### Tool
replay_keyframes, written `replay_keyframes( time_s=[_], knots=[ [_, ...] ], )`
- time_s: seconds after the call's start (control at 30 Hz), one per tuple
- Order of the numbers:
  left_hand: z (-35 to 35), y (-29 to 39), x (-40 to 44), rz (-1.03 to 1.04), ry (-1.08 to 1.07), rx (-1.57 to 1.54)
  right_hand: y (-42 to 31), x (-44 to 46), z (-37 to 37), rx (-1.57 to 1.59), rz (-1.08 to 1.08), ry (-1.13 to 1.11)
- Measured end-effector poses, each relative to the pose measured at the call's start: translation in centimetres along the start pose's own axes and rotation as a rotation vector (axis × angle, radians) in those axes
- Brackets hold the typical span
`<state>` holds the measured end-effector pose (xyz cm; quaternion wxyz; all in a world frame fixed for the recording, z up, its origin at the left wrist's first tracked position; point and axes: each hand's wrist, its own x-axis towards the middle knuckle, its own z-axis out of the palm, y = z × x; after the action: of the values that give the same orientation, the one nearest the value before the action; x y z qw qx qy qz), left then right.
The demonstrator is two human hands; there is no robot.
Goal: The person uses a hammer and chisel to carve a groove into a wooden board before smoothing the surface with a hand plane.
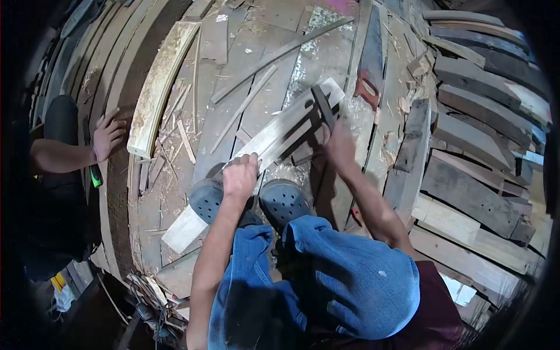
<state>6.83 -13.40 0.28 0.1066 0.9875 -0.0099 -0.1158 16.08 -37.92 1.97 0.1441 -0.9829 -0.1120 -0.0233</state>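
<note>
A long pale wooden board (265, 140) lies slantwise on the work floor, its near end (185, 230) showing beyond my left shoe. My left hand (240, 177) grips the board's edge just in front of my shoes, fingers curled over it. Over the far end of the board, my right hand (339, 146), blurred by motion, is closed on a dark, flat-bladed tool (324, 107). The tool's handle is hidden in the hand, and I cannot tell its exact kind. Its shadow falls across the board.
A red-handled saw (368, 76) lies beyond my right hand. Wood strips (283, 57) and shavings litter the floor. Stacked planks (472, 137) line the right. At left, another person's hand (109, 137) is near a thick curved timber (162, 87). My grey clogs (284, 199) flank the board.
</note>
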Motion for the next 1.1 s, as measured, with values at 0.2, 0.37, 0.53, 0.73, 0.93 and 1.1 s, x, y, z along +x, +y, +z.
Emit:
replay_keyframes(
  time_s=[0.2, 0.37, 0.53, 0.73, 0.93, 1.1],
  knots=[
    [0.3, 0.0, 0.3, 0.051, 0.057, -0.010, -2.0, -1.5, -1.2, 0.079, -0.015, -0.294],
    [0.2, -0.3, 0.0, 0.057, 0.085, -0.006, -0.7, 0.3, -0.6, 0.182, 0.265, -0.231],
    [-0.2, -0.1, 0.2, 0.038, 0.030, 0.021, -3.0, -4.4, 1.2, 0.102, -0.161, -0.488],
    [-0.6, 0.1, 0.0, 0.037, 0.057, 0.012, -0.2, 0.7, -0.4, 0.021, 0.106, -0.243],
    [-0.8, 0.4, 0.1, 0.043, 0.055, 0.036, -1.5, 0.0, -2.0, 0.132, 0.114, -0.419],
    [-0.5, 0.1, 0.2, 0.049, 0.052, -0.020, 0.0, 1.0, -0.8, 0.186, 0.242, -0.245]
  ],
)
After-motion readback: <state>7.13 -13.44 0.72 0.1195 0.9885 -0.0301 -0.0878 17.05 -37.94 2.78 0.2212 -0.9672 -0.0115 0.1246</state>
